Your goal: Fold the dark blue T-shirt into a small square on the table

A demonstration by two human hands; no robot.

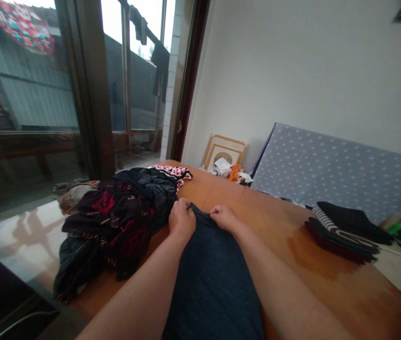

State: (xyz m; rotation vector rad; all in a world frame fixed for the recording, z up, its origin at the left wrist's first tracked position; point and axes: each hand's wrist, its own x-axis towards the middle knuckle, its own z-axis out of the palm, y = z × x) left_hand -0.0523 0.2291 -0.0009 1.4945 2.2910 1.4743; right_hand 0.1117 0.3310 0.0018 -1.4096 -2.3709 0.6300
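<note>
A dark blue-grey garment lies stretched along the wooden table, its near end running out of view at the bottom. At its far edge my left hand pinches the left corner, close beside the clothes pile. My right hand grips the same edge a little to the right, thumb and fingers pressed together on the cloth. Which kind of garment it is, I cannot tell. Left of it sits a heap of crumpled clothes, with a black and red printed piece on top and dark grey cloth behind.
A stack of folded clothes, dark and striped, rests on the right of the wooden table. Behind it leans a grey-blue star-patterned panel. Picture frames stand by the wall. Glass windows line the left side.
</note>
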